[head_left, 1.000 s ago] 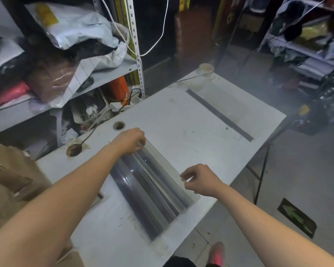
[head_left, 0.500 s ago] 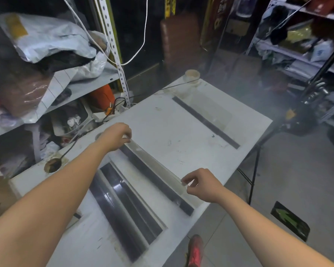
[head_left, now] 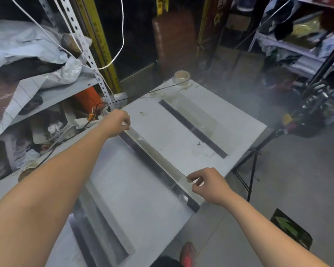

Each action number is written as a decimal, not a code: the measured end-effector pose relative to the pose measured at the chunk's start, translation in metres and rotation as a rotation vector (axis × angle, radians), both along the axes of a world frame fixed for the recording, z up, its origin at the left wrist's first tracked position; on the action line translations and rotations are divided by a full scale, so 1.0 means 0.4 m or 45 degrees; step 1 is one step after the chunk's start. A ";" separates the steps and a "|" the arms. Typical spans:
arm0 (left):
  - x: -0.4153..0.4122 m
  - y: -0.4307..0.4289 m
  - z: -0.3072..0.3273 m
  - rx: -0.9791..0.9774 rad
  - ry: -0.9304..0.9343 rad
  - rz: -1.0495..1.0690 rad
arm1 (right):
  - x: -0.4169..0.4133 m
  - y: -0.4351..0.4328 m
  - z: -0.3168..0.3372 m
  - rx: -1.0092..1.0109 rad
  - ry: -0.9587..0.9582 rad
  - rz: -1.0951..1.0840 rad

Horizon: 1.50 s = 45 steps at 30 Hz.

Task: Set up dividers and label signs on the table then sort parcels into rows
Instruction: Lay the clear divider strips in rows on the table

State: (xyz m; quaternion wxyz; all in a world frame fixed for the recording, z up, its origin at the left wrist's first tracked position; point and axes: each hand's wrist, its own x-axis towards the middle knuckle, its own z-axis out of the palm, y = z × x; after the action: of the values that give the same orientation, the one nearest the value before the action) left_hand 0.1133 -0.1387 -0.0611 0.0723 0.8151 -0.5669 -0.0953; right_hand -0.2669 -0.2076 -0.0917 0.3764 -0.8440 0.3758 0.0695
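Observation:
A clear divider with a black base strip (head_left: 158,166) stands across the middle of the white table (head_left: 181,135). My left hand (head_left: 117,123) grips its far end and my right hand (head_left: 208,184) pinches its near top corner. A second clear divider (head_left: 193,126) stands further right on the table. More dividers (head_left: 96,226) lie stacked at the table's near left. No parcels lie on the table.
A tape roll (head_left: 182,76) sits at the table's far corner with a black cable (head_left: 162,89) running past it. Metal shelving (head_left: 52,97) packed with bags stands left. A black tripod stand (head_left: 253,170) is at the table's right edge; more shelves stand at far right.
Both hands lifted one divider off the stack at the left and carried it rightward to the middle of the table. The camera view shifted right with them.

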 end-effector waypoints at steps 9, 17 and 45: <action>0.038 -0.122 -0.064 -0.036 0.021 -0.048 | -0.026 -0.055 -0.025 -0.014 0.027 -0.126; 0.086 -0.197 -0.083 -0.090 0.055 -0.044 | 0.013 -0.089 -0.013 -0.081 0.059 -0.202; 0.133 -0.224 -0.070 0.037 -0.044 -0.067 | 0.053 -0.097 -0.003 -0.139 0.096 -0.232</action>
State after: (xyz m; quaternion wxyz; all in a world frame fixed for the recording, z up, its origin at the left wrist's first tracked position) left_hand 0.1667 -0.2283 -0.0893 0.0483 0.8025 -0.5877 -0.0914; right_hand -0.2458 -0.2463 -0.0929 0.3203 -0.8222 0.4682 0.0463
